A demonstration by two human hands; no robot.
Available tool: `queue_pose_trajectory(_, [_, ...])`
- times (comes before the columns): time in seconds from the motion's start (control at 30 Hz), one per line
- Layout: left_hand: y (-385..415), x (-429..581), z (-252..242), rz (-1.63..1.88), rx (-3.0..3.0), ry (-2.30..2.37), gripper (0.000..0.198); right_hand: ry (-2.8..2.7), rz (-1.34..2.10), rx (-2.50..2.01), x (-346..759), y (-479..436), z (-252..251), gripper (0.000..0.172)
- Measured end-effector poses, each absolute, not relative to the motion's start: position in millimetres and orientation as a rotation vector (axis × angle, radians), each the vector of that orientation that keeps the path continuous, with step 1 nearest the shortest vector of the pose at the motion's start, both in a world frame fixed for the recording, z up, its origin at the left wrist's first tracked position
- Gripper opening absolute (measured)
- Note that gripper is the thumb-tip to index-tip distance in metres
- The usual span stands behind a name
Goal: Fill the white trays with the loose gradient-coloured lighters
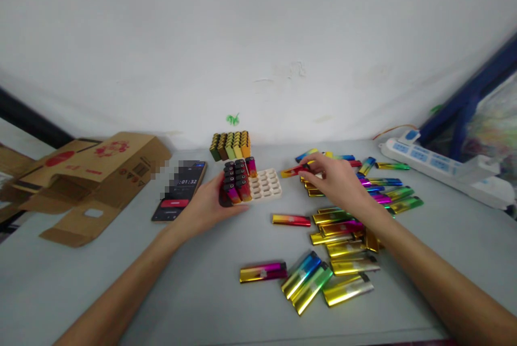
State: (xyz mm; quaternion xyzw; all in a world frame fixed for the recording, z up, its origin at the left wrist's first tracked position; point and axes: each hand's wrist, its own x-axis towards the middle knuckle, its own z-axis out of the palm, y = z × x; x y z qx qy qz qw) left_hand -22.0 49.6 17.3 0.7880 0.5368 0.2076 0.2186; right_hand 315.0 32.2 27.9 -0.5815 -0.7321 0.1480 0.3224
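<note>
A cream slotted tray (266, 185) sits mid-table with several red and magenta lighters (238, 179) standing in its left slots. My left hand (204, 206) wraps round the tray's left end, fingers closed on it. My right hand (337, 179) reaches over a heap of shiny lighters (347, 238) and pinches a red-and-yellow lighter (294, 170) at its fingertips, just right of the tray. A red-gold lighter (291, 220) lies alone in front of the tray.
A second block of standing green, yellow and orange lighters (231, 145) is behind the tray by the white wall. A phone showing a timer (180, 190) and flattened cardboard boxes (89, 174) lie left. A white power strip (440, 166) is far right.
</note>
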Motion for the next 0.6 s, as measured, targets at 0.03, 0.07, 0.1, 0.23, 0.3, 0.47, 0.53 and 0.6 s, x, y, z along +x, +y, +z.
queue_pose_trajectory(0.03, [50, -22, 17, 0.573, 2.187, 1.490, 0.075, -1.869, 0.446, -1.484, 317, 33, 28, 0.018])
queue_pose_trajectory(0.07, [50, -22, 16, 0.571, 2.187, 1.491, 0.074, -1.812, 0.509, -1.436, 318, 34, 27, 0.021])
queue_pose_trajectory(0.1, [50, -23, 16, 0.573, 2.183, 1.490, 0.074, -1.750, 0.572, -1.387, 320, 36, 26, 0.023])
queue_pose_trajectory(0.23, [50, -23, 15, 0.572, 2.168, 1.483, 0.071, -1.543, 0.775, -1.245, 324, 40, 21, 0.033])
queue_pose_trajectory(0.3, [50, -22, 16, 0.570, 2.162, 1.478, 0.073, -1.471, 0.871, -1.194, 323, 40, 23, 0.038])
queue_pose_trajectory(0.47, [49, -21, 18, 0.563, 2.173, 1.466, 0.080, -1.245, 1.090, -1.127, 318, 38, 30, 0.046])
queue_pose_trajectory(0.53, [49, -21, 17, 0.565, 2.182, 1.473, 0.080, -1.148, 1.207, -1.084, 315, 36, 31, 0.041])
queue_pose_trajectory(0.6, [50, -22, 15, 0.571, 2.183, 1.478, 0.079, -1.071, 1.327, -1.032, 312, 34, 33, 0.039])
